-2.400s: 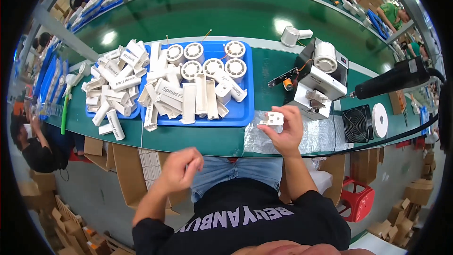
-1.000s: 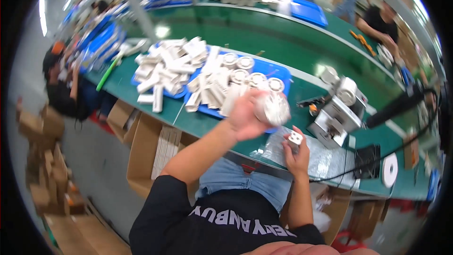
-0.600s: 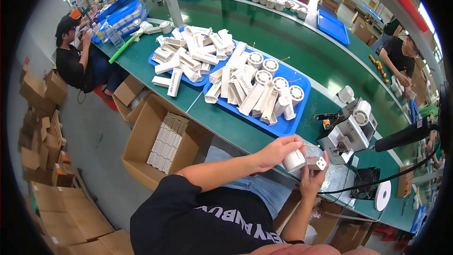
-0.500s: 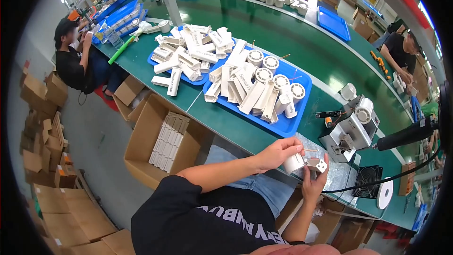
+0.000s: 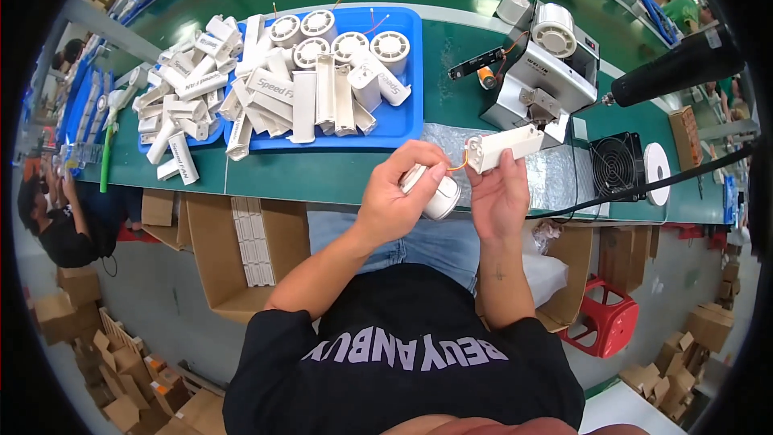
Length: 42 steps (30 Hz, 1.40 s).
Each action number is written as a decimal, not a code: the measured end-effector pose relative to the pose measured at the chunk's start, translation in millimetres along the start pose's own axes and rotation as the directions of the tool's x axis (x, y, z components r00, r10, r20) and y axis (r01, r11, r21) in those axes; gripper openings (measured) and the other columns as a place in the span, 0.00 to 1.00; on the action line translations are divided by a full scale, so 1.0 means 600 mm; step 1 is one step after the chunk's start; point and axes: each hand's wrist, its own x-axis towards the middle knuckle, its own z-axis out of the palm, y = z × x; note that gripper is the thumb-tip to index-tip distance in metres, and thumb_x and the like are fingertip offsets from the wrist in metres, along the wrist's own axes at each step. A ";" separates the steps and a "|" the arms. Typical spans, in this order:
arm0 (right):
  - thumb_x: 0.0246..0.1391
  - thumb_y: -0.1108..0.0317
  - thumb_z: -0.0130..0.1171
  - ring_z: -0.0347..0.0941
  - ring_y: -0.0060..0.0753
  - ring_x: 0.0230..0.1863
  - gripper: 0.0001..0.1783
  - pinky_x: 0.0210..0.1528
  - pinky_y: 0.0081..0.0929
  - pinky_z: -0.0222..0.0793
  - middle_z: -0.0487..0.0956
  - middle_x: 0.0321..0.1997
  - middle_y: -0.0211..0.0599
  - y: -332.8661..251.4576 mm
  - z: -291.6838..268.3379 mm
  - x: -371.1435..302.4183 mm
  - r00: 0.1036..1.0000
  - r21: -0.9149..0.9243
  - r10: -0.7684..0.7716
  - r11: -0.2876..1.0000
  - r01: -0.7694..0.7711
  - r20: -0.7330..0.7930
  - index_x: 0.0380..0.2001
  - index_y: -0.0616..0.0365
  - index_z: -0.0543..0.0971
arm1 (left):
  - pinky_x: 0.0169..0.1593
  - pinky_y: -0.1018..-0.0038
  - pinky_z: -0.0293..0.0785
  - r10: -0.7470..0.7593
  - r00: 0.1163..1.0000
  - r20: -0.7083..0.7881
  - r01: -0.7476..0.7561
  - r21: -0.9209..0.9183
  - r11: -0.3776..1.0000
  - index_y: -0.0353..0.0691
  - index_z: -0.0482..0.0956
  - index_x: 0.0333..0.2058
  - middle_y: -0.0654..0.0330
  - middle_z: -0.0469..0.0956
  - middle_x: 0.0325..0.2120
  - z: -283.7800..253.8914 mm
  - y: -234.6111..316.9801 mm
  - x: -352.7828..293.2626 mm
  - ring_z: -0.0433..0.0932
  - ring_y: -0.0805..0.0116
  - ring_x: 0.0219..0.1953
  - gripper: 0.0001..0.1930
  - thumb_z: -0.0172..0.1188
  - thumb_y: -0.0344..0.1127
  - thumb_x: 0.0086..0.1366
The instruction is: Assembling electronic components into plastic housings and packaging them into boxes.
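Note:
My left hand (image 5: 394,197) is closed around a round white fan head (image 5: 444,200), low in front of my chest at the bench edge. In my right hand (image 5: 501,201) is a white hollow fan handle (image 5: 515,147), pinched between thumb and fingers and tilted up to the right. Thin coloured wires (image 5: 460,166) bridge the short gap between the two pieces. Beyond my hands lies a blue tray (image 5: 403,125) with several fan heads (image 5: 390,47) and loose handle shells (image 5: 303,105). A grey screw feeder (image 5: 541,72) stands past the handle, with another fan head (image 5: 554,30) on top.
A black electric screwdriver (image 5: 676,71) hangs at the right, its cable (image 5: 644,190) crossing the bench. Beside it are a black square fan (image 5: 617,165) and a white reel (image 5: 656,173). More shells (image 5: 181,84) are heaped at left; a cardboard box (image 5: 211,254) stands below.
My view has turned, bringing the hands nearer the middle. The handle in my right hand now lies lengthwise, tilted up to the right, with wires showing between it and the fan head.

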 end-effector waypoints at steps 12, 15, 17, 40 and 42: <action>0.65 0.62 0.45 0.75 0.40 0.52 0.17 0.53 0.37 0.75 0.75 0.50 0.43 -0.015 -0.017 -0.008 0.972 0.147 0.234 0.962 -0.229 -0.016 0.53 0.59 0.66 | 0.46 0.75 0.69 -0.023 0.999 0.044 0.020 0.068 0.998 0.34 0.76 0.33 0.60 0.75 0.35 0.013 -0.002 -0.003 0.73 0.72 0.39 0.02 0.56 0.26 0.63; 0.66 0.61 0.45 0.72 0.44 0.55 0.22 0.55 0.39 0.73 0.72 0.53 0.47 -0.021 -0.027 -0.009 0.961 0.275 0.248 0.922 -0.273 0.123 0.57 0.62 0.63 | 0.46 0.75 0.68 -0.099 0.995 -0.009 0.099 0.011 0.995 0.34 0.76 0.32 0.59 0.74 0.35 0.013 -0.004 0.001 0.73 0.71 0.39 0.02 0.56 0.26 0.63; 0.66 0.61 0.45 0.72 0.45 0.55 0.22 0.56 0.42 0.73 0.72 0.53 0.47 -0.022 -0.029 -0.009 0.971 0.246 0.223 0.939 -0.239 0.089 0.58 0.61 0.62 | 0.46 0.74 0.68 -0.139 0.990 -0.026 0.137 -0.051 0.989 0.34 0.76 0.32 0.59 0.74 0.35 0.012 -0.010 0.001 0.73 0.71 0.38 0.02 0.56 0.27 0.63; 0.47 0.84 0.62 0.75 0.40 0.50 0.36 0.52 0.33 0.71 0.77 0.46 0.52 -0.072 -0.056 0.010 0.909 -0.651 0.020 0.705 0.282 0.416 0.59 0.68 0.60 | 0.51 0.69 0.68 0.093 0.982 0.166 -0.125 0.191 0.974 0.40 0.69 0.51 0.56 0.68 0.45 0.035 -0.069 0.028 0.71 0.61 0.45 0.34 0.74 0.31 0.43; 0.47 0.83 0.63 0.76 0.40 0.49 0.35 0.51 0.33 0.71 0.77 0.45 0.51 -0.075 -0.065 0.011 0.899 -0.694 0.028 0.645 0.318 0.438 0.59 0.68 0.61 | 0.51 0.68 0.68 0.029 0.977 0.210 -0.079 0.233 0.969 0.40 0.69 0.51 0.55 0.69 0.45 0.032 -0.069 0.027 0.71 0.60 0.46 0.34 0.73 0.31 0.44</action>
